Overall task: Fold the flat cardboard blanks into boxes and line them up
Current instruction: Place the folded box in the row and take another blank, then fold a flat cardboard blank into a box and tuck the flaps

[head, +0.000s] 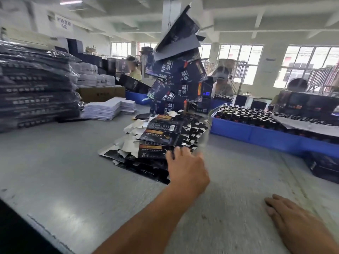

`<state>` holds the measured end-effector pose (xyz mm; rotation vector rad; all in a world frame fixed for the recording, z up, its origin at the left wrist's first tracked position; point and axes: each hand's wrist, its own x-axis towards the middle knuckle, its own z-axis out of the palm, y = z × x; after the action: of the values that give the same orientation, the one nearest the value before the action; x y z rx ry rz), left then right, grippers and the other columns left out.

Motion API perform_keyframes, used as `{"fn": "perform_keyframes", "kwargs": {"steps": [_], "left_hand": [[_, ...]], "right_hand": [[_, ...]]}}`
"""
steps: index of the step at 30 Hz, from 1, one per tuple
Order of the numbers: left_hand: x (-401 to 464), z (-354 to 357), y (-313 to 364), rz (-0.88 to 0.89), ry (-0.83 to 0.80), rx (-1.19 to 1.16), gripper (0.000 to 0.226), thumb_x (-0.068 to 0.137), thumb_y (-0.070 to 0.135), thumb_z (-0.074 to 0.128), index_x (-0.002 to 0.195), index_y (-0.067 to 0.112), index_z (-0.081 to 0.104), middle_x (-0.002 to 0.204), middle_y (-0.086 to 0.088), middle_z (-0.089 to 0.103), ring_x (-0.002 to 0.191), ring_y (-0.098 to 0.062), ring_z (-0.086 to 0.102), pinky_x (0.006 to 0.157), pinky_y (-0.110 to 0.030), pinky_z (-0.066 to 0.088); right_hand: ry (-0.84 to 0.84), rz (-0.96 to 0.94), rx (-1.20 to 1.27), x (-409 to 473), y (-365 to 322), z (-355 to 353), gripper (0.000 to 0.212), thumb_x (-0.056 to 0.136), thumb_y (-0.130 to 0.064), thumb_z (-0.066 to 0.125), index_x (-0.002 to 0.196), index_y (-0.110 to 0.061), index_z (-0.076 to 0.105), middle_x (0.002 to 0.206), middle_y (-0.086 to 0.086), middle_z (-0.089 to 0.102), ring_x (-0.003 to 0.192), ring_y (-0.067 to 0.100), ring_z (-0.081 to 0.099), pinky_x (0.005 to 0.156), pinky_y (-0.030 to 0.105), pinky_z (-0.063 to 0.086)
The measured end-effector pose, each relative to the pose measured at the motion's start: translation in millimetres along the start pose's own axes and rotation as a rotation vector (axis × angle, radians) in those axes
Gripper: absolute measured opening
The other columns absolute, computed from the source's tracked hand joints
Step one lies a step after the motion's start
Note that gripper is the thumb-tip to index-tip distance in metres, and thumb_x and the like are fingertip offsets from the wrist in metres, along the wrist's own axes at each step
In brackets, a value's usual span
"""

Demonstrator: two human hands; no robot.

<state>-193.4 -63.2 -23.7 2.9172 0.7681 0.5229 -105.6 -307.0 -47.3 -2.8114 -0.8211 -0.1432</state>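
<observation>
Right hand [291,217] flat on grey tabletop [73,171]; our left hand [185,167] reaches the fanned stack of flat dark printed cardboard blanks [156,142], fingers hidden, grip unclear; next we lift one.

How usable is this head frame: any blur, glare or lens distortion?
Head view: left hand reaching at the flat blanks is motion-smeared; stacked boxes are soft; windows blow out white; wide-angle bending curves the table edge.

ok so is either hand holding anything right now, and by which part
The left hand reaches the near edge of the pile of flat box blanks; its fingertips are hidden, so a grip cannot be told. The right hand rests flat on the table, holding nothing.
</observation>
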Motion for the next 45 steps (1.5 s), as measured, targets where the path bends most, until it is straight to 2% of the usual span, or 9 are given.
{"fn": "perform_keyframes", "kwargs": {"steps": [3,6,11,15,21,25,33,36,45], "left_hand": [[4,0,-14,-0.141,-0.104,0.060,0.064,0.100,0.054,0.039,0.153,0.020,0.027,0.157,-0.030,0.024,0.148,-0.048,0.014,0.116,-0.066,0.004],[-2,-1,-4,-0.113,-0.218,0.134,0.062,0.099,0.058,0.034,0.149,0.020,0.035,0.152,-0.028,0.035,0.143,-0.048,0.025,0.114,-0.067,0.007],[-33,0,45,0.346,-0.220,0.030,0.046,0.099,0.048,0.041,0.134,0.022,0.053,0.132,-0.016,0.055,0.123,-0.037,0.048,0.100,-0.052,0.035],[-44,5,68,0.600,-0.161,-0.028,0.045,0.098,0.044,0.047,0.136,0.023,0.053,0.134,-0.016,0.053,0.123,-0.036,0.045,0.099,-0.045,0.039],[-32,23,59,0.285,-0.259,-0.008,0.098,0.076,0.089,0.038,0.155,0.037,0.012,0.164,-0.017,0.012,0.150,-0.035,0.012,0.120,-0.051,0.015],[-29,23,56,0.210,-0.298,-0.004,0.106,0.064,0.099,0.028,0.151,0.039,0.015,0.146,-0.011,0.044,0.135,-0.031,0.040,0.107,-0.048,0.032],[-30,9,55,0.386,-0.179,-0.147,0.101,0.071,0.086,0.047,0.151,0.043,0.005,0.140,0.006,0.049,0.124,-0.017,0.045,0.107,-0.041,0.038],[-33,3,58,0.490,-0.058,-0.148,0.103,0.069,0.086,0.041,0.152,0.043,-0.001,0.143,0.011,0.049,0.128,-0.014,0.041,0.110,-0.036,0.033],[-40,-12,56,0.623,0.026,-0.156,0.099,0.075,0.083,0.041,0.155,0.038,0.006,0.145,0.016,0.046,0.130,-0.006,0.041,0.115,-0.030,0.023]], "right_hand": [[0.020,-0.013,0.007,-6,-3,-5,0.046,0.108,-0.046,0.023,0.153,-0.041,0.025,0.165,-0.017,0.013,0.150,0.003,0.022,0.119,0.022,0.018],[0.023,-0.008,0.015,-9,-3,-6,0.046,0.108,-0.045,0.024,0.153,-0.041,0.025,0.165,-0.018,0.013,0.150,0.002,0.021,0.118,0.020,0.016],[0.034,-0.024,0.043,-12,1,-5,0.041,0.107,-0.044,0.032,0.147,-0.040,0.038,0.161,-0.017,0.027,0.147,0.003,0.028,0.117,0.018,0.019],[0.043,-0.061,0.026,-13,5,-1,0.038,0.107,-0.038,0.035,0.143,-0.036,0.046,0.157,-0.013,0.037,0.144,0.004,0.033,0.113,0.017,0.021],[0.047,-0.073,0.070,-14,7,1,0.039,0.106,-0.033,0.038,0.143,-0.029,0.050,0.157,-0.008,0.040,0.144,0.010,0.034,0.117,0.025,0.026],[0.039,-0.062,0.102,-15,6,-1,0.039,0.106,-0.033,0.038,0.144,-0.029,0.050,0.155,-0.007,0.042,0.142,0.011,0.037,0.117,0.027,0.027],[0.257,0.188,0.699,-14,10,-16,0.030,0.104,-0.022,0.050,0.132,-0.027,0.058,0.125,-0.006,0.065,0.108,0.004,0.059,0.086,0.014,0.043],[0.311,0.256,0.922,-16,13,-23,0.019,0.102,-0.027,0.055,0.119,-0.030,0.061,0.111,-0.008,0.068,0.098,0.004,0.066,0.083,0.023,0.052],[0.181,0.309,1.350,-22,17,-37,0.011,0.095,-0.022,0.067,0.106,-0.019,0.067,0.086,-0.002,0.078,0.074,0.012,0.075,0.062,0.024,0.056]]}}
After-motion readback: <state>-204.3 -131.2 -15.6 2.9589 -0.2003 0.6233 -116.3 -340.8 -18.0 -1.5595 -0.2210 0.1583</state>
